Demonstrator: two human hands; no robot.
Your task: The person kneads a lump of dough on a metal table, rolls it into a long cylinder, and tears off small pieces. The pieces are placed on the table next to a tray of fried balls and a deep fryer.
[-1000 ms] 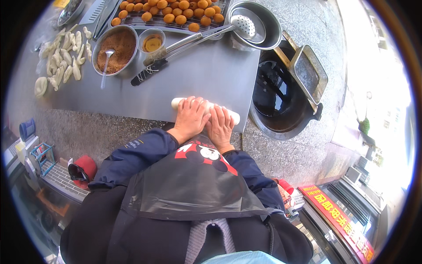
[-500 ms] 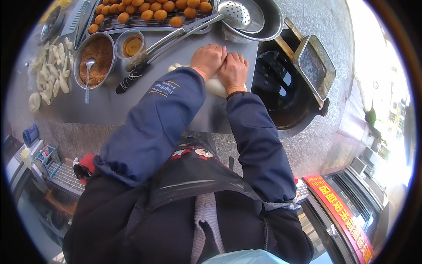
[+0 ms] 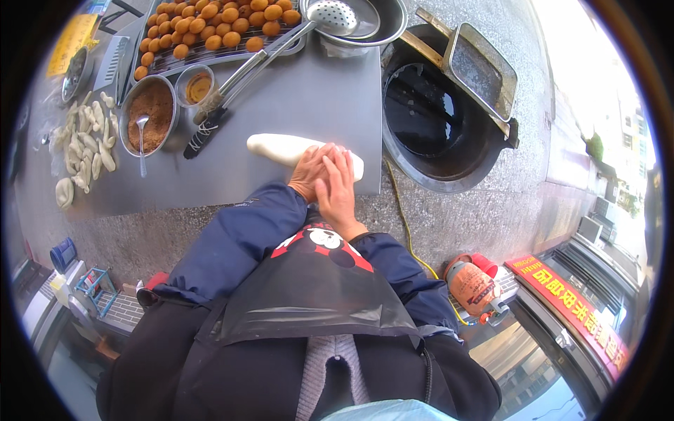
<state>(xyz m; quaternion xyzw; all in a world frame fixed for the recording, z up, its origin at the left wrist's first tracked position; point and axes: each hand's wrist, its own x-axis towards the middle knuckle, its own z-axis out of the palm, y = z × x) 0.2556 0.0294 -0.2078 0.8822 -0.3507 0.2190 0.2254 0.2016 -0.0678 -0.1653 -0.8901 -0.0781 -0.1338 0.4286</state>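
Observation:
A thick white roll of dough (image 3: 272, 146) lies near the front right of the metal table (image 3: 232, 158). My left hand (image 3: 309, 172) rests on its right half, palm down, fingers stretched out. My right hand (image 3: 338, 191) lies partly over the left one, its fingers straight and close together along the dough. Neither hand is wrapped round anything. Under the fingers, part of the roll is hidden; its rounded left end and a bit of its right end show.
Left of the dough are tongs (image 3: 242, 76), a cup of amber liquid (image 3: 197, 85), a bowl of brown crumbs (image 3: 160, 105) with a spoon (image 3: 142, 133), and twisted dough pieces (image 3: 86, 144). Fried balls (image 3: 210, 28) fill a rack behind. A wok of dark oil (image 3: 428, 119) stands right.
My hands have drawn back toward my body, from bent over the dough to lying flatter on it. The dough has come nearer and now shows as a long smooth roll.

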